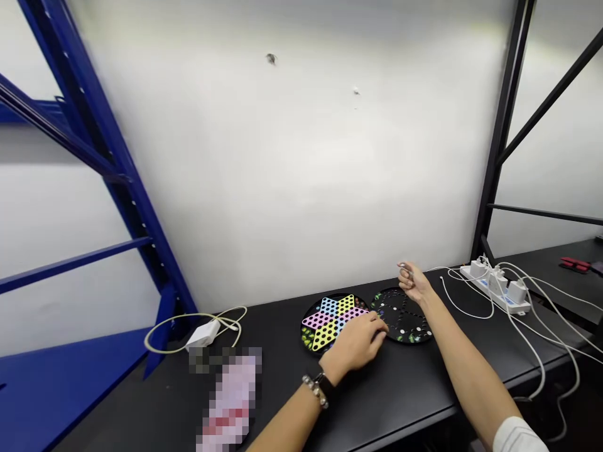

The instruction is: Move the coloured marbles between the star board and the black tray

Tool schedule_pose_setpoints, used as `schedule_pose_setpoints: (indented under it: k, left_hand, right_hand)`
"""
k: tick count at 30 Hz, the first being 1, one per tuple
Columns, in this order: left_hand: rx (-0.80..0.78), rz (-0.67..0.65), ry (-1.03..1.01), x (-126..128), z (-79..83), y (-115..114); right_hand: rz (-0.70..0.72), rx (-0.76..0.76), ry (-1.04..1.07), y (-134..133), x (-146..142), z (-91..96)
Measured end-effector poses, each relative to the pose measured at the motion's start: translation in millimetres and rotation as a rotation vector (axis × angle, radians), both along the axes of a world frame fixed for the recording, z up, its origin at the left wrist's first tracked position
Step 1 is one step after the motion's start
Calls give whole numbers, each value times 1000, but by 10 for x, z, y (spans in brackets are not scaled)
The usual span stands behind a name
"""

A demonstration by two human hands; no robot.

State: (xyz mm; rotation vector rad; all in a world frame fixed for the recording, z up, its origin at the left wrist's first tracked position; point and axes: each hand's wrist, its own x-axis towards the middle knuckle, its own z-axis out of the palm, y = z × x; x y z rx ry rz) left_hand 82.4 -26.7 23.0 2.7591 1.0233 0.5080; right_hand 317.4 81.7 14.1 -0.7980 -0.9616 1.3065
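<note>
A Chinese checkers board (336,323) with a pastel star full of dark holes lies on the black table, coloured marbles around its rim. My left hand (355,342) reaches over its right edge, fingers bent and the thumb a little apart; no held thing shows in it. Beside the board sits a round black tray (400,311) with holes and some green and blue marbles along its border. Raised above that tray's far right side is my right hand (412,282), its fingers closed in a pinch. What they hold, if anything, is too small to name.
On the right is a white power strip (494,290) with several plugs and trailing cables. A white adapter (203,334) with a looped cable lies at the left, near a blurred pinkish item (230,395). Blue shelf posts (127,188) and a white wall (301,157) border the table (377,395).
</note>
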Motion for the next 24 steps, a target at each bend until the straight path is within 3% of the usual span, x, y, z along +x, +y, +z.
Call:
schedule_pose_setpoints:
  k: [6, 11, 15, 18, 21, 24]
  left_hand:
    - [112, -140, 187, 768, -142, 68]
    - [-23, -162, 210, 949, -165, 163]
    - [-34, -139, 113, 821, -102, 197]
    - [-9, -4, -63, 584, 0, 272]
    - [73, 196, -252, 318, 119, 386]
    - [139, 311, -272, 105, 199, 473]
  right_hand:
    - [-10, -209, 102, 58, 4, -115]
    - [50, -240, 121, 52, -30, -147]
    - [93, -263, 109, 52, -31, -141]
    - [147, -325, 62, 37, -146, -154]
    - [279, -392, -4, -22, -439, -166]
    - [438, -415, 4, -120, -815, -162]
